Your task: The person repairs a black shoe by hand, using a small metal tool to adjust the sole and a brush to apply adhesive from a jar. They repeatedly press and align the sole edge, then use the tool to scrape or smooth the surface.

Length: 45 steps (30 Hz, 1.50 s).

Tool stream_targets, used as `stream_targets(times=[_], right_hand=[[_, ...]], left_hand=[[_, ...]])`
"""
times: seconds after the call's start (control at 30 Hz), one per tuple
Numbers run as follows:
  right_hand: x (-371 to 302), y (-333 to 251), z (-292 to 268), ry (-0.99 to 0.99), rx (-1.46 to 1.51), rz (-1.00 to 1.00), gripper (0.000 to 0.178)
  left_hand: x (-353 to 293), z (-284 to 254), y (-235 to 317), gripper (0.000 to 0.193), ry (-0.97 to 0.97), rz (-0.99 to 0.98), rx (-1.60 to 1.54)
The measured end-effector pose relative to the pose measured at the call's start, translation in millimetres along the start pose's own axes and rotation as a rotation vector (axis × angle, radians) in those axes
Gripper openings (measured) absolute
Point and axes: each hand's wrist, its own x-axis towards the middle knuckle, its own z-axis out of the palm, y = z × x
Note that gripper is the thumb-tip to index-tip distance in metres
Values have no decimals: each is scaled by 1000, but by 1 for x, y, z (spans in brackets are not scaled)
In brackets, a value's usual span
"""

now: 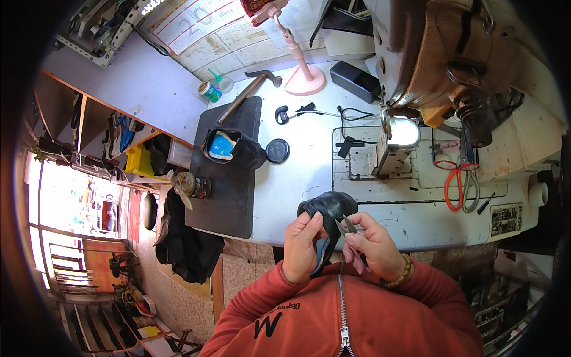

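At the front edge of the white table, my left hand (304,245) pinches a black leather shoe upper (329,204) between thumb and fingers. Some blue lining shows below the leather, beside my left palm. My right hand (376,243) is closed around small thread snips (350,226) with pink handles. Their metal blades point up and away from me, close against the leather. Whether they touch a thread I cannot make out. Another black shoe upper with blue lining (222,146) rests on the dark mat (229,208) to the left.
A sewing machine (394,134) stands at right, with red-handled scissors (455,184) near it. Farther back are a hammer (244,95), a pink stand (304,80), a black box (355,81) and an earpiece (282,115). A round black lid (278,151) lies beside the mat.
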Motion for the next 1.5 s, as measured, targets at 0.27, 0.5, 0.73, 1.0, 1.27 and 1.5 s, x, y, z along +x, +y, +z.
stream_targets(times=[0.27,0.5,0.73,1.0,1.27,1.5], right_hand=[[1,-3,-2,-27,-3,23,18],[1,-6,-3,-11,14,71,17],[1,-7,-5,-30,74,77,15],[1,16,2,131,-286,-244,19],[4,14,-3,63,-60,-64,20],[6,12,0,61,-68,-34,19]], left_hand=[[-2,-2,-3,21,-22,3,-2],[1,-10,-8,22,-34,3,0],[1,-11,-9,22,-51,1,15],[0,-9,-9,21,-40,26,33],[3,-8,-4,20,4,-34,-70],[2,-4,-4,23,-18,12,-24]])
